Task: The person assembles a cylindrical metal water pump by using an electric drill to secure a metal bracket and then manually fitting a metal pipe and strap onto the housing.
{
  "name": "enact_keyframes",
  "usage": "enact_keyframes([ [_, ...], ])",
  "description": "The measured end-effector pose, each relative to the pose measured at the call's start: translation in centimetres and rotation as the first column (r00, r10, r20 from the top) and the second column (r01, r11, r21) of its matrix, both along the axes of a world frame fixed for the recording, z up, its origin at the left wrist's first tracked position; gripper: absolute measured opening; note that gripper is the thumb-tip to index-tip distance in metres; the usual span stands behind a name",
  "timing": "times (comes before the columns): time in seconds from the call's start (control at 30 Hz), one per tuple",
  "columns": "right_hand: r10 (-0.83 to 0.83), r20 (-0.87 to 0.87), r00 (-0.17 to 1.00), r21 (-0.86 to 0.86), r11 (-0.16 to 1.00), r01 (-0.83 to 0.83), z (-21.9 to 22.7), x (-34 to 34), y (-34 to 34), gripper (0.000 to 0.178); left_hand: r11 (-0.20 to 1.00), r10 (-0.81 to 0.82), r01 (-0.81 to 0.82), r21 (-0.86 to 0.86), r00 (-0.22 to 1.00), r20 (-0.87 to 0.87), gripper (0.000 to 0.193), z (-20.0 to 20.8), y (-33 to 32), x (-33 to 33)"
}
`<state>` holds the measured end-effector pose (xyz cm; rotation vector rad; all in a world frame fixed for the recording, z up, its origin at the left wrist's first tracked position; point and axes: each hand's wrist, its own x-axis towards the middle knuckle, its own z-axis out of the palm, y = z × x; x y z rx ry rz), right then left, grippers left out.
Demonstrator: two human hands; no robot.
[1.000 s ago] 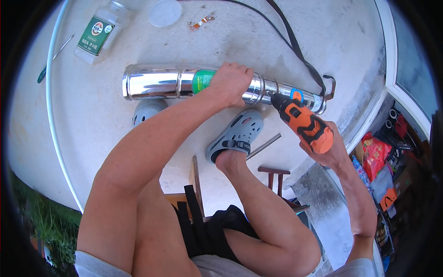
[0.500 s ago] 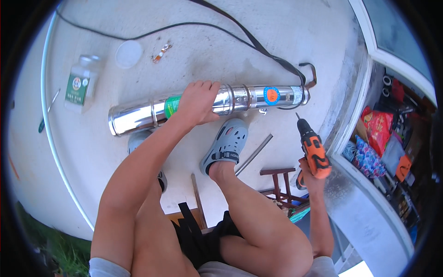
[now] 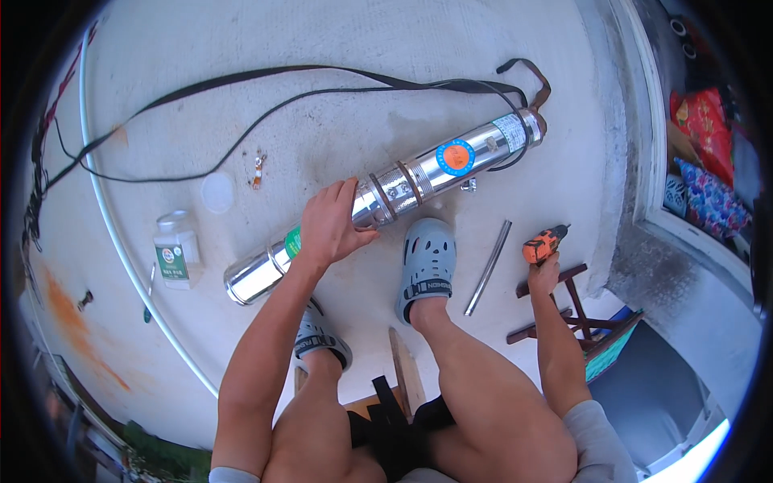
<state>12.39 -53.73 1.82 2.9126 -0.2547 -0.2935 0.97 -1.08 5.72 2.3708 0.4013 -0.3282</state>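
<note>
A long shiny steel submersible pump [image 3: 483, 143] lies slantwise on the floor, its right end farther from me. My left hand [image 3: 328, 225] is wrapped over its body near a green label, fingers closed around the top side. In my right hand [image 3: 544, 275] is an orange and black cordless drill [image 3: 546, 243], held off to the right, apart from the pump, with its chuck pointing right. Most of the drill's handle is hidden by the hand. A dark cable [image 3: 306, 90] runs leftward from the pump's far end.
A loose metal strip [image 3: 488, 267] lies between my right shoe [image 3: 427, 262] and the drill. A dark wooden folding stool [image 3: 581, 324] stands below my right hand. To the left are a clear bottle [image 3: 177, 253], a round lid [image 3: 217, 193], a screwdriver [image 3: 150, 294] and a white hose [image 3: 121, 241].
The view has turned and shifted. My right hand has drawn the drill away from the pump's end, and its tip has swung to the right. My left hand stays on the pump.
</note>
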Motion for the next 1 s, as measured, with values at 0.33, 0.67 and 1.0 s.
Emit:
enact_keyframes([
  [0.33, -0.009, -0.07, 0.998, 0.15, 0.988, 0.02, -1.7, 0.1, -2.7, 0.094, 0.999, -0.027, 0.027, 0.027, 1.0, -0.011, 0.092, 0.1, -0.4, 0.8],
  [0.67, 0.086, 0.289, 0.953, 0.219, 0.964, -0.154, 1.5, 1.2, 1.3, 0.083, 1.0, -0.026, 0.026, -0.011, 1.0, -0.003, 0.091, 0.3, -0.6, 1.0],
  [1.0, -0.238, -0.066, 0.969, 0.894, 0.418, 0.164, 4.6, 11.9, 19.8, 0.08, 1.0, -0.023, 0.023, 0.022, 1.0, 0.02, 0.093, 0.0, -0.4, 0.8],
])
